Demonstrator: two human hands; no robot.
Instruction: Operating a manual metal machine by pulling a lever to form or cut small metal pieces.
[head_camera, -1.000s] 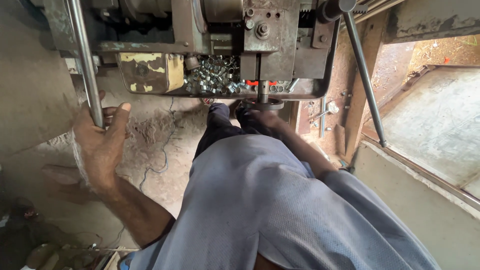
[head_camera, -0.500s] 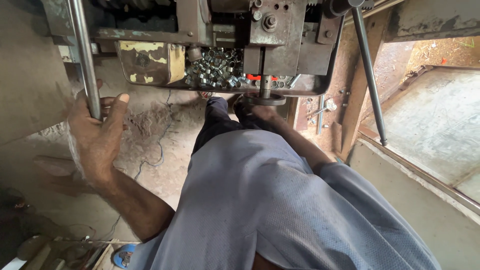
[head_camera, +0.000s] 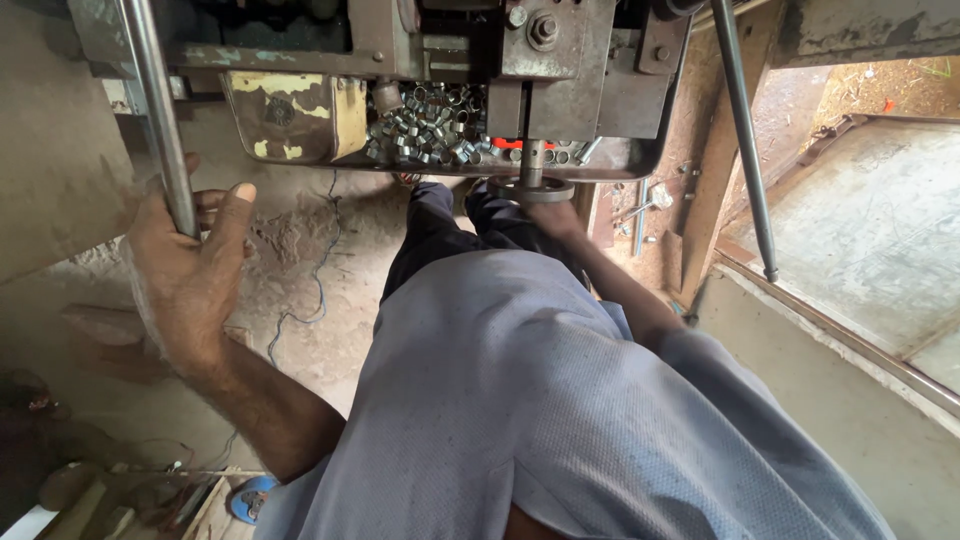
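Both hands are working at the far machine: the left hand (head_camera: 185, 265) is gripping the steel lever rod (head_camera: 155, 115) at the left, fingers wrapped around it, while the right hand (head_camera: 550, 215) is reaching under the round metal disc (head_camera: 532, 188) at the spindle, its grip hidden. Small metal rings (head_camera: 430, 125) are lying piled in the machine tray (head_camera: 300, 115) just left of the spindle.

The left hand (head_camera: 185, 265) grips a vertical steel lever bar (head_camera: 155, 110) while the right hand (head_camera: 550, 215) reaches under a worn press machine (head_camera: 560, 70) to a round metal disc (head_camera: 532, 188), beside a tray of small metal rings (head_camera: 430, 125).
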